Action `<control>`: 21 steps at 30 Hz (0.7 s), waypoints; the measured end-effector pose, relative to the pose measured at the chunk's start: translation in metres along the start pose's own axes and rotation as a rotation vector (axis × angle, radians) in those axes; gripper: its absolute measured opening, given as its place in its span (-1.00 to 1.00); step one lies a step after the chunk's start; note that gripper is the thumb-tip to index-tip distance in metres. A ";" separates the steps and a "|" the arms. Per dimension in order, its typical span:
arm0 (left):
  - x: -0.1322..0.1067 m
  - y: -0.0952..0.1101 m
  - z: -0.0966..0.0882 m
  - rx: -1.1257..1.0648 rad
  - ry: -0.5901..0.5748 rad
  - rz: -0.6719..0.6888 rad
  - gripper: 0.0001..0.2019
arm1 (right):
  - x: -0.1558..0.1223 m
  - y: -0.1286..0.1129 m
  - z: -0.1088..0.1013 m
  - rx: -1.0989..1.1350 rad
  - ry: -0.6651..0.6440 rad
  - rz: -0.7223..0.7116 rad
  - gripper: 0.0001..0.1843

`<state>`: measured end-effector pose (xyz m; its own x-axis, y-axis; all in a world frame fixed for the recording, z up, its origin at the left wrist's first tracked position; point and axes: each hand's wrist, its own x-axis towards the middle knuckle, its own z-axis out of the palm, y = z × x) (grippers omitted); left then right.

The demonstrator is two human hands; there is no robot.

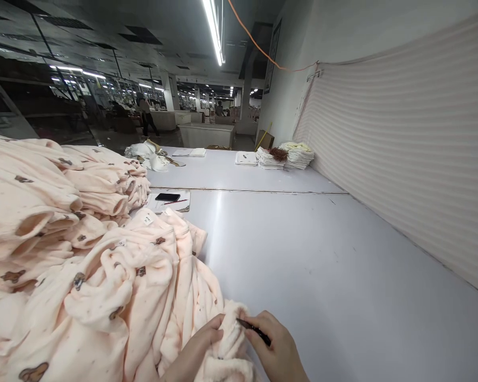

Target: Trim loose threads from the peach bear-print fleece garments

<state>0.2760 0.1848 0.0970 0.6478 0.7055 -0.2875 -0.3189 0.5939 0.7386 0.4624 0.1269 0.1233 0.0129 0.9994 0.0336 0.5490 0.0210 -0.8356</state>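
A pale pink fleece garment with small brown bear prints lies bunched at the table's near edge. My left hand pinches a fold of it, fingers closed and partly hidden by the cloth. In my right hand is a slim dark pair of thread snips, its tip touching the fabric just right of my left fingers. My right fingers are wrapped round the handle. More garments of the same fleece are heaped along my left side.
Behind the heap, a black phone and a red pen lie on papers. Folded white cloth stacks stand at the far right of the table. A striped cloth sheet hangs along the right. People are in the background.
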 end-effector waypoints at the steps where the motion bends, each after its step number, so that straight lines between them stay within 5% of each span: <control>1: -0.002 0.002 0.002 -0.011 0.005 -0.001 -0.66 | 0.001 -0.001 0.000 0.006 0.005 0.011 -0.73; 11: -0.022 0.018 0.016 0.196 0.263 -0.090 -0.65 | 0.004 -0.001 0.002 0.130 0.040 0.045 -0.74; 17: -0.015 0.016 0.023 0.514 -0.029 -0.014 -0.63 | 0.009 -0.010 0.007 0.140 0.090 0.039 -0.62; 19: -0.016 0.010 0.025 0.799 0.080 0.115 -0.69 | 0.011 -0.019 0.008 0.087 0.040 0.009 -0.86; 21: -0.019 0.000 0.023 1.073 0.337 0.261 -0.74 | 0.008 -0.023 0.008 0.161 -0.028 0.035 -0.80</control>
<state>0.2802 0.1624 0.1166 0.3794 0.9219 -0.0786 0.4412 -0.1056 0.8912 0.4433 0.1345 0.1384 0.0053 0.9999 -0.0103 0.4072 -0.0116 -0.9132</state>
